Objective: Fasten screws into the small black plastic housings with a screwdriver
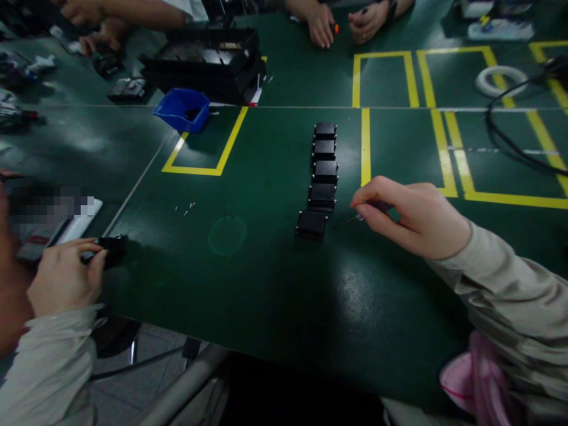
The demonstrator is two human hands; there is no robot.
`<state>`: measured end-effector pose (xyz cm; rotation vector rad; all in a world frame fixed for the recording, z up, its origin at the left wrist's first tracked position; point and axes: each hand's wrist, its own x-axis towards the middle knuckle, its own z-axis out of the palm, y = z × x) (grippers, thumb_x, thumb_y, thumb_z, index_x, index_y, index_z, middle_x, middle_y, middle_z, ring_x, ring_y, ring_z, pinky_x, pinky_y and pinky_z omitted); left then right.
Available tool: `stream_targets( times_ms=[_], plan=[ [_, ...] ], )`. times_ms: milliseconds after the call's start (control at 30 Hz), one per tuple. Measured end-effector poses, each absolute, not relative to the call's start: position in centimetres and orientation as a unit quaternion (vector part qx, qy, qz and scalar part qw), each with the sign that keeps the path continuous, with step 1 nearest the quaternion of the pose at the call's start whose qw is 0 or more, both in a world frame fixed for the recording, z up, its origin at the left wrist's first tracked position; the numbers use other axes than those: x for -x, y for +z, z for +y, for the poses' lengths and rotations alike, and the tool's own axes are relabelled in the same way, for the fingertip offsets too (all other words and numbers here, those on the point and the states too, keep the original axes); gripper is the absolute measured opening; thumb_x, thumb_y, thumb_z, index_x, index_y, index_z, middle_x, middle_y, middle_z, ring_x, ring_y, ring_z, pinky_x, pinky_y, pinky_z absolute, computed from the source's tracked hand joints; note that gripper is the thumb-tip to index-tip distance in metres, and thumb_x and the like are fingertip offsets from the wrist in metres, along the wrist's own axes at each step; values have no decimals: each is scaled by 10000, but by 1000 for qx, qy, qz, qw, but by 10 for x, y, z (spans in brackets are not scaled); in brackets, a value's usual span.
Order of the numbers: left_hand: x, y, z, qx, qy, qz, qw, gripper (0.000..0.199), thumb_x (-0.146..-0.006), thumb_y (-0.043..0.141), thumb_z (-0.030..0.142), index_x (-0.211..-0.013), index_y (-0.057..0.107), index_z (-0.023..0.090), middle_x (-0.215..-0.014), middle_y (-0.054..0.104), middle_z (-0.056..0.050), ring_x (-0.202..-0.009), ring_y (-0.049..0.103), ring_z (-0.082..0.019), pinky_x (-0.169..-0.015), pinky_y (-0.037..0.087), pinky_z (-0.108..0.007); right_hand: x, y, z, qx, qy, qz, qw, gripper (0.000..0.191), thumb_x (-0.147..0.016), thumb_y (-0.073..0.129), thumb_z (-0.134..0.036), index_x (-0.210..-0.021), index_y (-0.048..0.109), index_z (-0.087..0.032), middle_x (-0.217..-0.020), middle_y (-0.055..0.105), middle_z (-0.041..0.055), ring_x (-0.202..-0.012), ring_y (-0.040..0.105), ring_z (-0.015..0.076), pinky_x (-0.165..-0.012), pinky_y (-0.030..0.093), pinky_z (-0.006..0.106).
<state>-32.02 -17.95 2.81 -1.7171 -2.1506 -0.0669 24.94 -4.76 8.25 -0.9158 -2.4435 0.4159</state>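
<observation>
My left hand point(68, 275) is closed on a small black part point(114, 247) at the table's left front edge. Out to the right, my right hand point(415, 219) pinches a thin tool point(358, 218) whose fine tip points left; most of it is hidden by the fingers. Several black rectangular blocks point(325, 170) form a column on the green table point(275, 284), with small silvery bits at their corners. The nearest block point(312, 223) sits slightly left of the others, close to the tool's tip. Tiny white pieces point(186, 209) lie left of the column.
A blue bin point(183, 110) stands before black trays point(204, 65). At the right back are a white tape roll point(501, 81) and a black cable point(499, 127). Other people's hands point(320, 25) are across the table, and a person's arm is at the left edge.
</observation>
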Motion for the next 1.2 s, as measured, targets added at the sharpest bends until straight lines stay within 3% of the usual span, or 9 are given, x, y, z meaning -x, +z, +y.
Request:
stream_targets(
  times_ms=[600,900,1200],
  plan=[
    [321,26,-181,607,-14,-755,249,557,-1009,333,563,-1165,646,130,-1164,688,-145,-1045,645,-268,-662,382,-311,-250,79,-46,337,162,-894,246,127,-948,478,-261,-945,590,-201,-740,676,12,-551,588,116,-542,388,245],
    [321,16,-182,570,-50,-776,266,462,-995,440,523,-1127,679,151,-1155,712,-123,-1022,662,-249,-650,365,-296,-249,80,-46,335,158,-897,241,133,-945,479,-256,-935,595,-193,-724,664,18,-552,596,124,-548,399,248],
    [324,9,-182,556,-94,-784,258,432,-974,493,510,-1151,680,164,-1159,719,-107,-1040,648,-239,-770,453,-322,-250,77,-46,345,165,-891,244,137,-949,482,-275,-947,599,-204,-735,669,12,-559,591,123,-559,394,250]
  ],
)
